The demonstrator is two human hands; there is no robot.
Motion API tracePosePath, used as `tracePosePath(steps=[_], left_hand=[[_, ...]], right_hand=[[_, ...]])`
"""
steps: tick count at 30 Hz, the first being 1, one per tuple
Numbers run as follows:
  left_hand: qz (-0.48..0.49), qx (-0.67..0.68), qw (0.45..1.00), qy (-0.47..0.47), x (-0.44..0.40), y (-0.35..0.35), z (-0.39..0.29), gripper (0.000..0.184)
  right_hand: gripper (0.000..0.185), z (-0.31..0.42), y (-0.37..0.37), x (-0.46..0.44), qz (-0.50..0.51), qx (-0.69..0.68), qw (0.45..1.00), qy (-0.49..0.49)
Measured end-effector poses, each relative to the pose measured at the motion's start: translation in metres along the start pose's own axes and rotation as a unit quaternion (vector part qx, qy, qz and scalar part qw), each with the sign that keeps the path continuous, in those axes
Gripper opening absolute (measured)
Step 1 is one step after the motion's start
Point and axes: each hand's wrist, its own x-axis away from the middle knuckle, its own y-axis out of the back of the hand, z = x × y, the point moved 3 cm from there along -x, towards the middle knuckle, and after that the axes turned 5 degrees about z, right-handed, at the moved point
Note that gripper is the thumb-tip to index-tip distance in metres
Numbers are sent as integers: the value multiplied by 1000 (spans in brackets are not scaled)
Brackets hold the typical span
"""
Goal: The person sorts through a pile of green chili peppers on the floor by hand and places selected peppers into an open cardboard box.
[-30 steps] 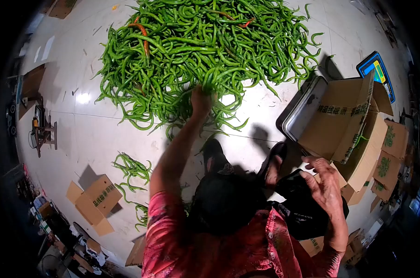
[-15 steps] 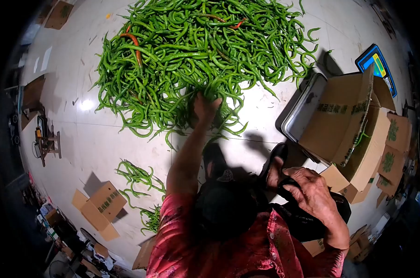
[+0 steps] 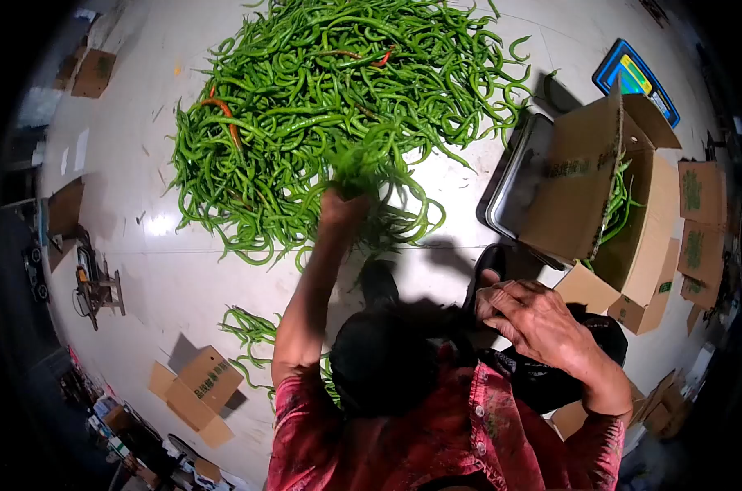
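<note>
A wide heap of long green peppers [image 3: 297, 123], with a few red ones, lies on the floor in front of me. At its near edge my left hand [image 3: 344, 209] is closed round a bunch of green peppers [image 3: 363, 159], which looks blurred. Over the black bag [image 3: 543, 380] at my right side hangs my right hand [image 3: 530, 319], its fingers curled together; what they hold, if anything, is hidden. An open cardboard box [image 3: 653, 221] with green peppers inside stands on the right.
A metal tray [image 3: 522, 176] is beside the box, with a blue-edged device [image 3: 637, 78] behind it. Smaller pepper piles [image 3: 248, 327] and an open carton [image 3: 199, 389] lie at the left. A small wooden stool [image 3: 99, 286] stands farther left.
My left hand has drawn slightly back and left with the bunch. My right hand has risen a little, its fingers curling closer. The view has turned, showing more peppers inside the box.
</note>
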Motion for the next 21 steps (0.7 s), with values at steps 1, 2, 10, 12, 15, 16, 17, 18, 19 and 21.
tracePosePath(steps=[1, 2, 10, 12, 15, 16, 17, 18, 19, 21], left_hand=[[3, -31, 999, -8, 13, -6, -34, 41], [6, -63, 998, -16, 21, -6, -54, 42], [82, 68, 994, -39, 46, 6, -135, 39], [109, 120, 986, -49, 52, 1, -146, 37], [171, 180, 968, -37, 73, -20, -168, 38], [177, 184, 966, -34, 81, -27, -174, 39], [184, 188, 964, -32, 88, -35, -178, 39], [188, 203, 961, -27, 94, -42, -182, 41], [197, 181, 962, -45, 99, -47, -184, 45], [229, 162, 960, -23, 105, -51, -187, 49]], right_hand=[[31, -3, -2, 3, 6, 18, 1000, 16], [31, -9, -6, 8, 12, 36, 999, 33], [34, 12, 24, 18, -83, -18, 996, 33], [32, 11, 30, 18, -139, -66, 986, 69], [28, 11, 43, 17, -178, -136, 972, 70], [27, 13, 47, 16, -183, -163, 967, 68], [27, 14, 50, 16, -188, -186, 963, 58], [26, 16, 52, 17, -192, -211, 957, 48], [25, 16, 54, 18, -195, -235, 951, 37], [26, 15, 57, 19, -222, -277, 934, 45]])
